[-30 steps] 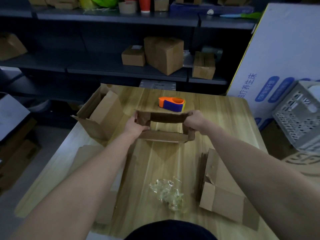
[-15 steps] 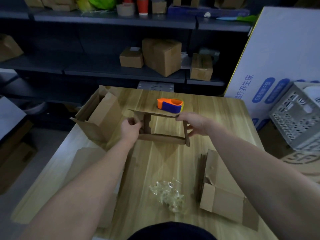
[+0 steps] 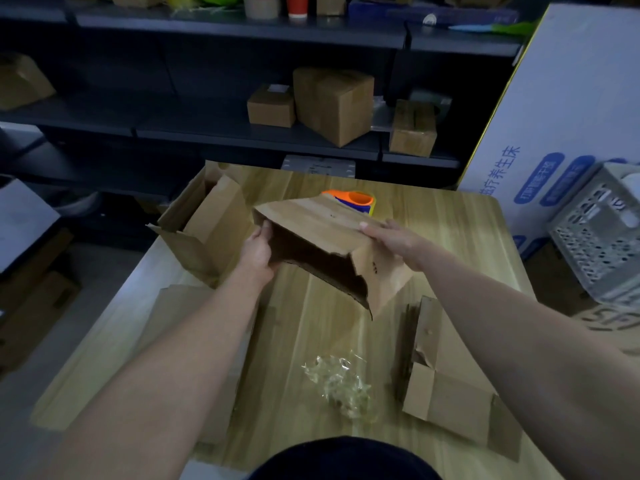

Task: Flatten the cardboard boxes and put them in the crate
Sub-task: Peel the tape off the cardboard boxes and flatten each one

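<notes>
I hold a small brown cardboard box (image 3: 311, 226) above the middle of the wooden table (image 3: 450, 230), tilted and half collapsed, its dark open inside facing me. My left hand (image 3: 258, 249) grips its left end. My right hand (image 3: 389, 233) presses flat on its top right side. A larger opened cardboard box (image 3: 207, 223) stands at the table's far left. A flattened piece (image 3: 446, 386) lies at the near right, another (image 3: 173, 317) under my left forearm. The grey plastic crate (image 3: 599, 237) sits off the table at the right.
An orange and blue tape dispenser (image 3: 353, 200) lies behind the held box. Crumpled clear tape (image 3: 341, 382) rests on the near table. Dark shelves (image 3: 242, 129) with closed boxes stand beyond. A big white printed carton (image 3: 561, 109) leans at the right.
The held box was an open upright frame; it is now tipped over toward me and squashed slantwise, with my right hand moved onto its top.
</notes>
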The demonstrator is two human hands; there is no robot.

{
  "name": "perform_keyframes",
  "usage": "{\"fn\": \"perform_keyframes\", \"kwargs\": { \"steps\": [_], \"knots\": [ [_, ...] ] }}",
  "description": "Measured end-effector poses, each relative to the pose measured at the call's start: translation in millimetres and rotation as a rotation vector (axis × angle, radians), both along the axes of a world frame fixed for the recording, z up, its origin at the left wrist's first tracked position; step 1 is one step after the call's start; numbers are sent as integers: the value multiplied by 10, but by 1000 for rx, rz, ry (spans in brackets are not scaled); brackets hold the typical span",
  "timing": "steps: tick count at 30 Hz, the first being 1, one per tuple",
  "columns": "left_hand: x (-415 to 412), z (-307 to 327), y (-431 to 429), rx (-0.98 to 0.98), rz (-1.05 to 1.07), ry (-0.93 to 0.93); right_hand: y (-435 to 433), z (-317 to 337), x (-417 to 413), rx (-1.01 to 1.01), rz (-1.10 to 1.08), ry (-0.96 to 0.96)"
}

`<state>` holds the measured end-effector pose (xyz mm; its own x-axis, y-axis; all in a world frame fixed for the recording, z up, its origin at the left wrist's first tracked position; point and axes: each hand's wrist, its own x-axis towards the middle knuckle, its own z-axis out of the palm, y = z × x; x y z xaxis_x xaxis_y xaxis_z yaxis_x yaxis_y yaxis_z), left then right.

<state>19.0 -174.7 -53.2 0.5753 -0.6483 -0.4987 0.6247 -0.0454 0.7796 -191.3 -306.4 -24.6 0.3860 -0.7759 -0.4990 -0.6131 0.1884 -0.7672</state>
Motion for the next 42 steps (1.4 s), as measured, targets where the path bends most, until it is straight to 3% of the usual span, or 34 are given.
{"fn": "perform_keyframes", "kwargs": {
  "steps": [9, 15, 19, 23, 29, 32, 37, 42],
  "knots": [
    [38, 18, -58, -48, -138, 89, -309, -18, -67, 111, -349, -102],
    [67, -48, -33, -5, -399, 334, -410, -130, -67, -46, -505, -203],
    [86, -31, -45, 83, -563, 131, -467, -167, -54, 18, -557, -286],
    [59, 42, -67, 218, -629, 33, -543, -221, -122, -5, -562, -211],
    [17, 87, -74, 229, -819, -99, -534, -337, -100, -51, -583, -219],
    [59, 129, -44, 265, -762, -177, -529, -334, -169, -73, -604, -253],
    [175, 34, 8, 507, -397, -459, -460, -251, -193, 66, -547, -355],
    [146, -147, -69, 505, -227, -585, -357, -218, -114, 83, -565, -426]
  ]
}}
